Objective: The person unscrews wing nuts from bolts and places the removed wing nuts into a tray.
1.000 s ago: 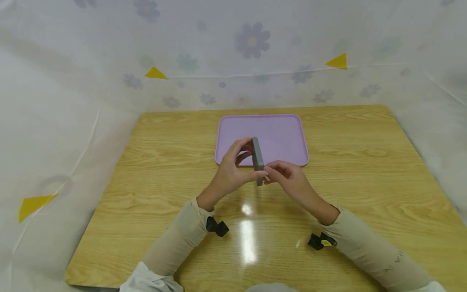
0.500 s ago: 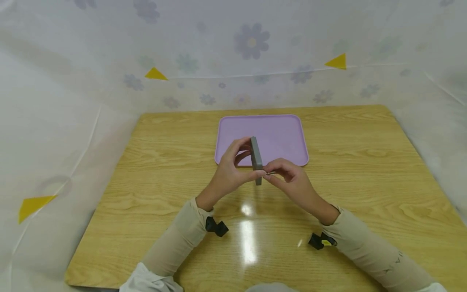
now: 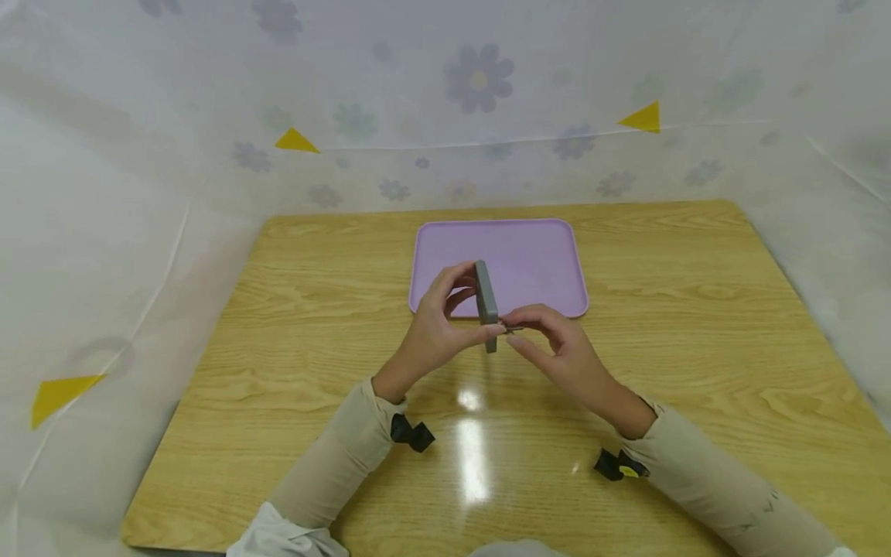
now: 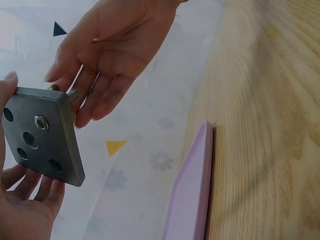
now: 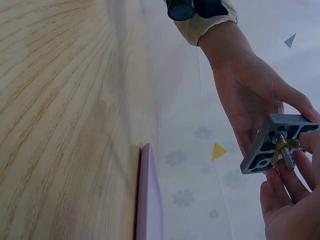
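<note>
My left hand (image 3: 442, 325) grips a square grey metal plate (image 3: 486, 290) by its edges, standing on edge in the air in front of me. Several round holes show on its face in the left wrist view, with a socket-head bolt (image 4: 41, 123) seated in one. From the ribbed back of the plate the threaded bolt shank (image 5: 286, 157) sticks out, and a brass-coloured wing nut (image 5: 278, 152) sits on it. My right hand (image 3: 567, 352) has its thumb and index finger around the wing nut, thumb slightly off it, other fingers loosely curled.
A shallow lilac tray (image 3: 536, 247) lies on the wooden table (image 3: 313, 309) beyond my hands. White flower-patterned sheeting (image 3: 390, 85) with yellow triangles encloses the table at the back and sides.
My right thumb and index finger have spread a little apart at the bolt, and the right wrist has shifted slightly right. The plate stays almost still in my left hand.
</note>
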Demonstrator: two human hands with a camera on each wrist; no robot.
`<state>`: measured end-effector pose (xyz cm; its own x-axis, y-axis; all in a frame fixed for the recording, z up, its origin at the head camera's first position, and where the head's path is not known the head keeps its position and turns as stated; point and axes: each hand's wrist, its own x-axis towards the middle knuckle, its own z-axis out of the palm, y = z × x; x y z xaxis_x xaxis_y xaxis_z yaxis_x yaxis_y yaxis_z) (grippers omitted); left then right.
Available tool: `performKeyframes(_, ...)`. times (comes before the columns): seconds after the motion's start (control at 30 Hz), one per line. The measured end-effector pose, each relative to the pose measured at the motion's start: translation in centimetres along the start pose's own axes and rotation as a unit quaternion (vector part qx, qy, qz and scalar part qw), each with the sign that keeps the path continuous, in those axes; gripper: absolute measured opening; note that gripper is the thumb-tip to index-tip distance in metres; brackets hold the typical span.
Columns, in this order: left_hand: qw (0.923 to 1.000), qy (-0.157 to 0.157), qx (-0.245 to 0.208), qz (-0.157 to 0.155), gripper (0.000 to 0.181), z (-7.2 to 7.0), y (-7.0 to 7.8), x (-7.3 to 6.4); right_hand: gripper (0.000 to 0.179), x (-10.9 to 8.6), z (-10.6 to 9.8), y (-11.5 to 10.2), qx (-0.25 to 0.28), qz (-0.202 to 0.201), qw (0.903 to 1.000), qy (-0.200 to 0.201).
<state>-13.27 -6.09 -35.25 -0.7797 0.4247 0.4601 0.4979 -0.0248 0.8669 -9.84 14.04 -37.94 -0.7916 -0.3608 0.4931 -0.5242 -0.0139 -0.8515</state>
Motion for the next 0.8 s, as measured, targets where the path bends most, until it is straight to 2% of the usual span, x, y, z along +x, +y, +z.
performKeyframes(0.07, 1.0000, 0.003, 0.001, 0.000, 0.076, 0.0, 0.0, 0.0, 0.024, -0.1, 0.0, -0.3, -0.021, 0.013, 0.9996, 0.015)
performKeyframes(0.17, 1.0000, 0.005, 0.001, 0.001, 0.077, 0.0, 0.0, 0.0, 0.014, -0.1, -0.1, -0.7, -0.041, 0.056, 0.9964, 0.049)
performKeyframes(0.3, 1.0000, 0.005, 0.001, 0.000, 0.077, -0.1, 0.0, 0.0, 0.011, -0.3, -0.6, 0.1, -0.025, 0.122, 0.9891, 0.077)
performKeyframes(0.37, 1.0000, 0.005, 0.000, -0.002, 0.077, -0.1, 0.0, 0.0, 0.014, -0.3, -0.7, 0.6, -0.013, 0.155, 0.9850, 0.076)
performKeyframes(0.53, 1.0000, 0.002, 0.001, -0.003, 0.077, 0.0, 0.1, -0.1, 0.026, -0.3, -0.8, 0.9, 0.047, 0.208, 0.9763, 0.037)
performKeyframes(0.67, 1.0000, -0.002, 0.003, -0.005, 0.077, 0.0, 0.2, -0.2, 0.031, -0.3, -0.7, 1.0, 0.094, 0.220, 0.9707, 0.023)
performKeyframes(0.8, 1.0000, -0.002, 0.003, -0.008, 0.078, 0.0, 0.2, -0.2, 0.033, -0.3, -0.6, 1.3, 0.111, 0.222, 0.9685, 0.022)
